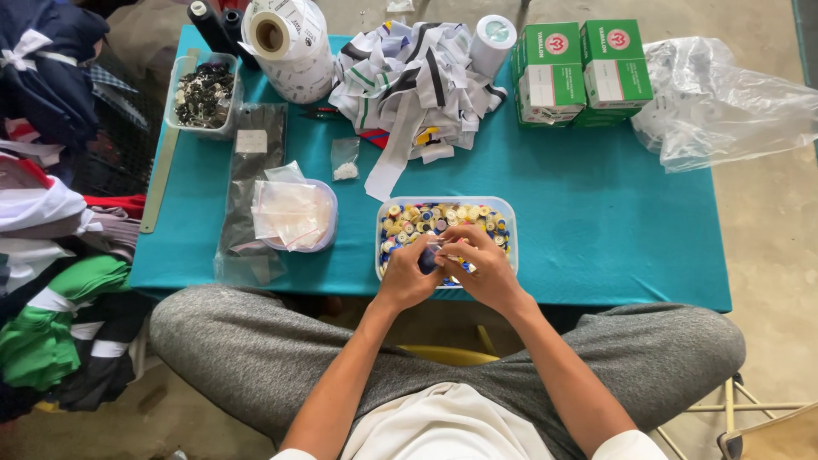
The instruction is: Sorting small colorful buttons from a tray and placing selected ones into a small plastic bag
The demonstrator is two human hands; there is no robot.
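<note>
From the head camera, both hands meet over the near edge of a clear plastic tub that stands on the teal counter, just in front of the person's lap. The left hand has its fingers curled round a small dark blue piece, and the right hand pinches at the same spot from the other side, its fingers bent over a small clear bag; the two hands touch each other there. The piece is mostly hidden between them, so its exact shape cannot be told. The tub is filled with small round items in yellow, blue, white and red.

To the left of the tub lies a round clear bowl heaped with small clear bags, resting partly on a dark flat pouch. A tiny bag of white bits lies between the bowl and a heap of striped fabric strips at the back of the counter. At the far left corner stands a clear container of dark metal parts, with a large white roll of labels just beside it. Green and white boxes are stacked at the back right, and a crumpled clear plastic sheet hangs off the right end. Folded clothes are piled left of the counter.
</note>
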